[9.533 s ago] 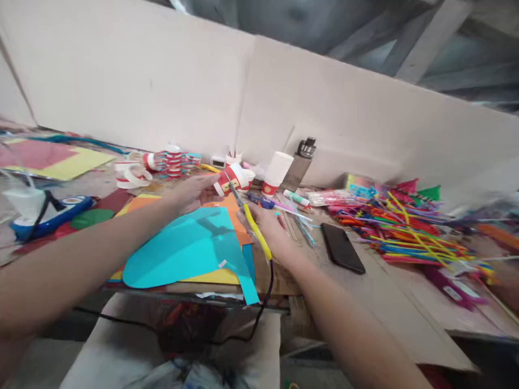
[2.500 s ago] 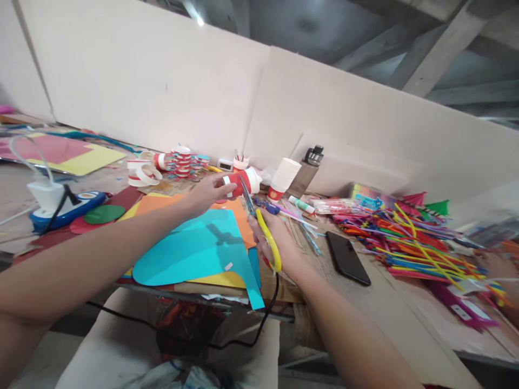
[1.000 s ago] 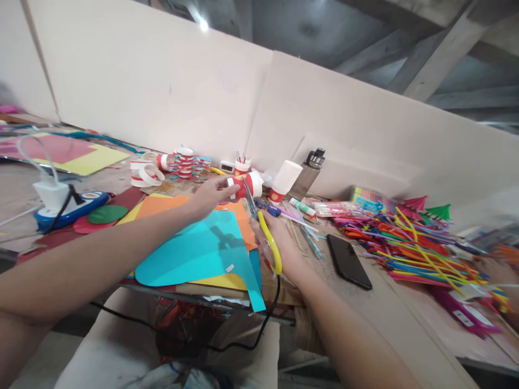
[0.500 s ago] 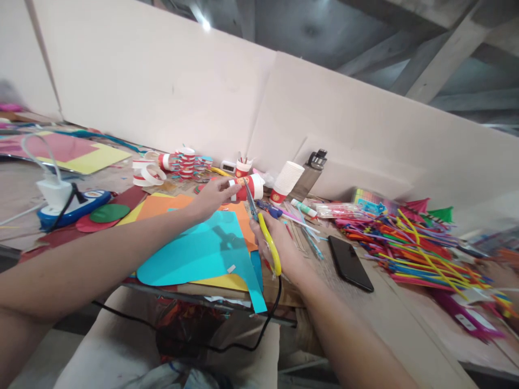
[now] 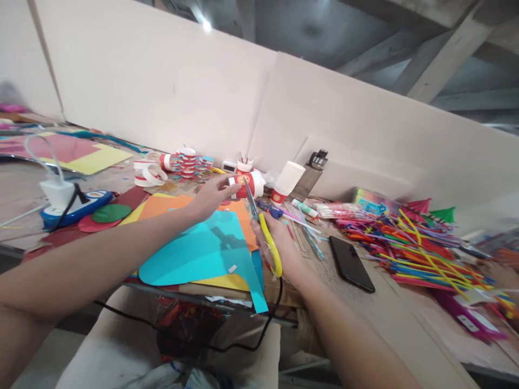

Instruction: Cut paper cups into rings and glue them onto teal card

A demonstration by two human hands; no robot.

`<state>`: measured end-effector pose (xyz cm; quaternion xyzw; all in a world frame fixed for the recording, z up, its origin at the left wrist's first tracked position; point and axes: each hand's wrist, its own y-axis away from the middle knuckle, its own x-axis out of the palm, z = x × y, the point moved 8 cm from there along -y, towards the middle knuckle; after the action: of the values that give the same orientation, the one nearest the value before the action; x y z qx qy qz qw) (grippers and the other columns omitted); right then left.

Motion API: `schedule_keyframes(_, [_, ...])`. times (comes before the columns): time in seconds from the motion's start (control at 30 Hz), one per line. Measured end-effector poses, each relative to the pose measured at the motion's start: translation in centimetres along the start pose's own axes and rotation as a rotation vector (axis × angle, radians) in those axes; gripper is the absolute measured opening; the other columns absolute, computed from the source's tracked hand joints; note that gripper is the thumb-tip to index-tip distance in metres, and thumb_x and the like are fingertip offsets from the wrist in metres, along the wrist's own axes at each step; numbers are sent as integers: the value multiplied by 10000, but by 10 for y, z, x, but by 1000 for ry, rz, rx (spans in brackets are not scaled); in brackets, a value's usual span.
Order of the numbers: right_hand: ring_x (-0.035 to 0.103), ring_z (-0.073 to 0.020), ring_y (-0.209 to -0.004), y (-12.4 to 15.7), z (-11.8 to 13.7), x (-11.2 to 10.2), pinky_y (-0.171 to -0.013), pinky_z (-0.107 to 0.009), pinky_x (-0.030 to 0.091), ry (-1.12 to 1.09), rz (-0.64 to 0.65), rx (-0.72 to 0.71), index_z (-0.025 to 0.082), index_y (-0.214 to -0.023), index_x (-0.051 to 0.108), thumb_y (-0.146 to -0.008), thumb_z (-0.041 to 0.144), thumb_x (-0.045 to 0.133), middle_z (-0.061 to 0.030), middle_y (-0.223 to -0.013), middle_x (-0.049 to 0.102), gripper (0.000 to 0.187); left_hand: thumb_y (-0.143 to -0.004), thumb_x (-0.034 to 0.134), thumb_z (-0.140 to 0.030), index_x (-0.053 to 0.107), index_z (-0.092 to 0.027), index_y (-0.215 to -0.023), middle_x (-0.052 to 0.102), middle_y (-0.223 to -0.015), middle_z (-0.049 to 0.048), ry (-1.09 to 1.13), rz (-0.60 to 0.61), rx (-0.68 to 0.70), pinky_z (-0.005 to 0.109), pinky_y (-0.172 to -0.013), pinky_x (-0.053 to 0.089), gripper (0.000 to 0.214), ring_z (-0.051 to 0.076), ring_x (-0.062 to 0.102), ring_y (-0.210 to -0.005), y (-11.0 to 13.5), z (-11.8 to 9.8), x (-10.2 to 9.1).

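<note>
Tabletop (image 5: 389, 302), cluttered.
- Turquoise sheet (image 5: 198, 251): flat at the near edge, on orange and yellow sheets.
- Heap of coloured straws (image 5: 417, 243): well right of the sheet.
- Black phone (image 5: 351, 256): right of the sheet, face down or dark.
- Grey bottle (image 5: 310, 173): beyond the sheet, upright by the wall.

Hands:
- Left hand (image 5: 211, 197): arm stretched over the sheet, fingertips pinching a red paper cup (image 5: 248, 185) held on its side above the sheet's far edge.
- Right hand (image 5: 279, 246): at the sheet's right edge, closed through the yellow scissors (image 5: 265, 237), blades meeting the cup.

Containers:
- Stack of white cups (image 5: 288, 178): nested, beside the bottle.
- Small cup (image 5: 244, 163): beyond the sheet, holding pens.
</note>
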<state>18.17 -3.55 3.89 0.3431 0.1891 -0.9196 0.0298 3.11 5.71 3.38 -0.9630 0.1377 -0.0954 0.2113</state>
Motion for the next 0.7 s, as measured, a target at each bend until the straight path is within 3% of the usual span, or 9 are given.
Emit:
schedule_keyframes(0.3, [489, -139, -521, 2, 3, -2, -487, -243, 372, -19, -2, 9, 226, -791, 513, -907, 383, 442, 26, -564, 518, 208, -773, 742, -454, 629, -159, -1240, 701, -1149, 107, -95, -24, -3, 308, -767, 550, 564, 232, 670, -975, 8, -14, 6])
schedule_keyframes(0.53, [503, -132, -557, -3, -8, -1, -513, -246, 383, -7, 8, -34, 228, -770, 489, -888, 376, 482, 10, -663, 570, 190, -747, 771, -471, 627, -156, -1201, 704, -1087, 93, 31, -58, -37, 318, -778, 558, 571, 211, 670, -943, 5, -10, 2])
schedule_keyframes(0.7, [460, -121, -526, -2, -5, -1, -488, -241, 339, 5, 17, -21, 225, -755, 483, -883, 346, 486, 24, -619, 541, 176, -759, 748, -539, 673, -118, -1014, 721, -985, 95, 188, 12, -120, 346, -784, 572, 498, 198, 687, -865, 4, -6, 6])
